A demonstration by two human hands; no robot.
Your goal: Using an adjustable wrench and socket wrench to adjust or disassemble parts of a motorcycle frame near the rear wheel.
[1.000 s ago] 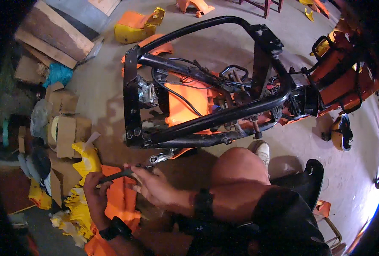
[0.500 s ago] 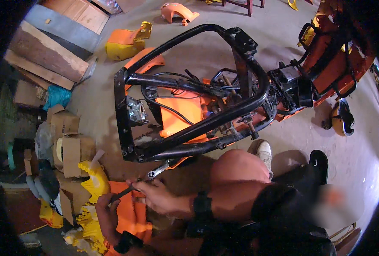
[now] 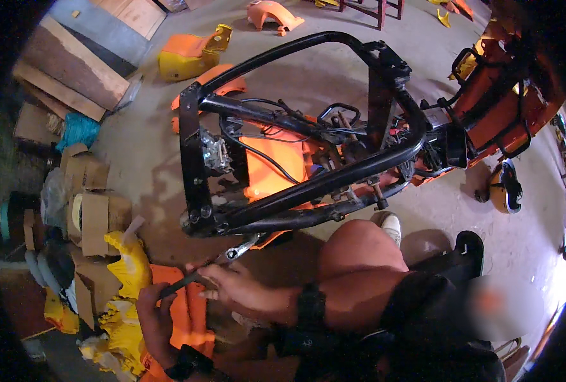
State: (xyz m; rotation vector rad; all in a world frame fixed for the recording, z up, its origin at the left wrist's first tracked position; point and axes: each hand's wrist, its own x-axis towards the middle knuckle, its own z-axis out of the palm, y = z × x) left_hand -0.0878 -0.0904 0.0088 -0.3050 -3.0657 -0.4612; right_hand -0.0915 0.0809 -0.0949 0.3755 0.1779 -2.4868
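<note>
A ratchet wrench (image 3: 179, 284) with a long dark handle slants between my hands. Its shiny metal head (image 3: 233, 253) lies against the lower edge of a black tubular vehicle frame (image 3: 276, 202); what the head sits on is hidden. My left hand (image 3: 154, 313) is closed around the handle's near-left end. Further up the handle, toward the head, my right hand (image 3: 232, 284) grips it with the thumb along the top. Inside the frame are an orange panel (image 3: 273, 167), dark cables and a metal carburetor-like part (image 3: 216, 151).
Orange panels (image 3: 190, 325) and yellow plastic pieces (image 3: 130, 264) lie left of my hands, near cardboard boxes (image 3: 97, 223). Wooden boards (image 3: 72, 67) lean at far left. Orange-yellow body parts (image 3: 190, 56) rest beyond the frame. At right is an orange-black helmet (image 3: 507, 186).
The view has shifted a little, so the frame sits slightly further right and my hands slightly further left. Both hands keep their hold on the ratchet wrench.
</note>
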